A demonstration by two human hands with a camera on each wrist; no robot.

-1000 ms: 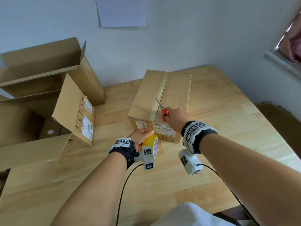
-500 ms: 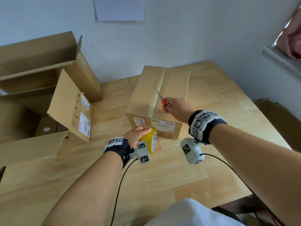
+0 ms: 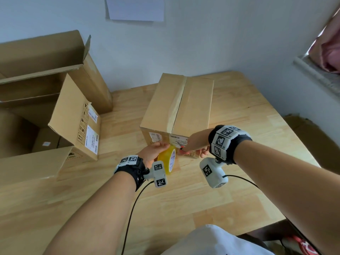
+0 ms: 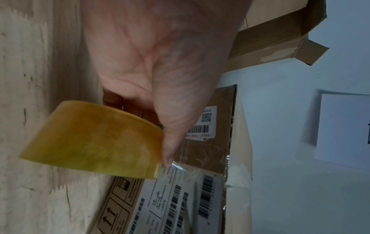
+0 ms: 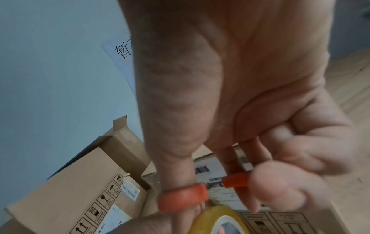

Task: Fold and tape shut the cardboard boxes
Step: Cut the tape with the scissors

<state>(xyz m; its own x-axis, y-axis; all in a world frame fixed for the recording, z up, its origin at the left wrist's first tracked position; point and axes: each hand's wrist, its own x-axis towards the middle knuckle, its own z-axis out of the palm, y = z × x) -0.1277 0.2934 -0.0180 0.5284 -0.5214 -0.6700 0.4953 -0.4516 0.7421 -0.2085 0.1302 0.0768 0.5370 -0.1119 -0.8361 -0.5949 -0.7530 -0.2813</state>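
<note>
Now my left hand (image 3: 153, 150) grips the roll (image 3: 168, 159) at frame centre, against the closed box (image 3: 176, 107); my right hand (image 3: 196, 144) holds the scissors (image 5: 202, 193) beside it. I should keep the strip taut and snip close to the roll.

Left grip (image 3: 153, 151) and right grip (image 3: 195, 145) both curled, nearly touching.
</note>
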